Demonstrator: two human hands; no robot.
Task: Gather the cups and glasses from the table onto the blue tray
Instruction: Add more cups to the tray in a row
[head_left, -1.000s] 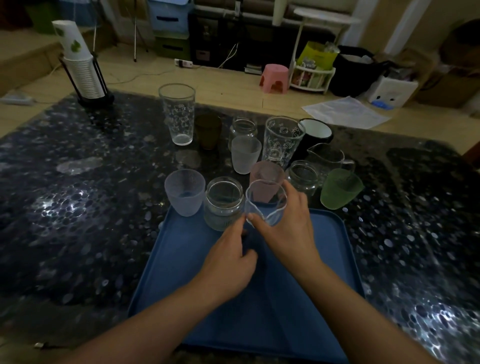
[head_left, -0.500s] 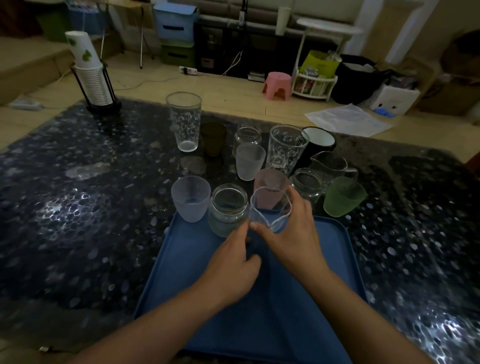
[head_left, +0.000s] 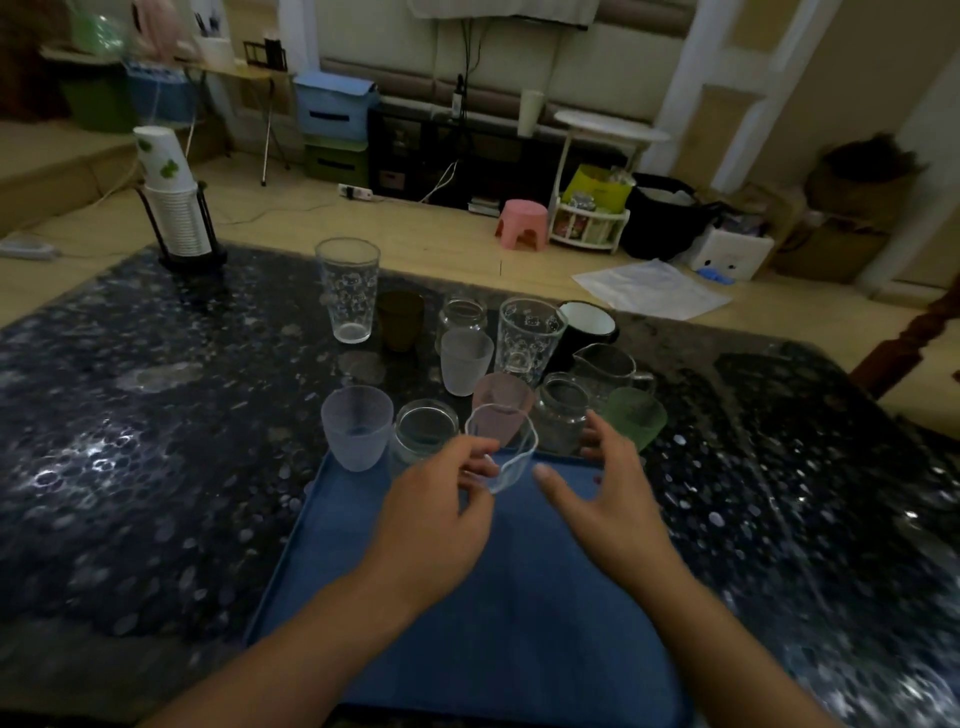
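A blue tray (head_left: 519, 623) lies on the dark speckled table in front of me. My left hand (head_left: 431, 519) pinches the near rim of a small clear glass (head_left: 506, 452) at the tray's far edge. Just right of that glass, my right hand (head_left: 608, 493) hovers with fingers spread and holds nothing. Behind the tray stand several cups and glasses: a frosted cup (head_left: 356, 426), a clear jar (head_left: 426, 431), a pink cup (head_left: 501, 402), another jar (head_left: 563, 415), a green cup (head_left: 636, 418), a glass pitcher (head_left: 608, 366), two tall printed glasses (head_left: 348, 288) (head_left: 527, 332) and a black mug (head_left: 587, 327).
A black stand with stacked paper cups (head_left: 174, 208) sits at the table's far left corner. A brown cup (head_left: 400, 319) and a small jar (head_left: 462, 317) stand in the back row. Beyond the table lie a wooden floor, a pink stool (head_left: 522, 223) and shelves.
My right hand has let go of the small clear glass and drawn off to the right, fingers spread. My left hand now holds the glass by its rim. The camera has tilted up.
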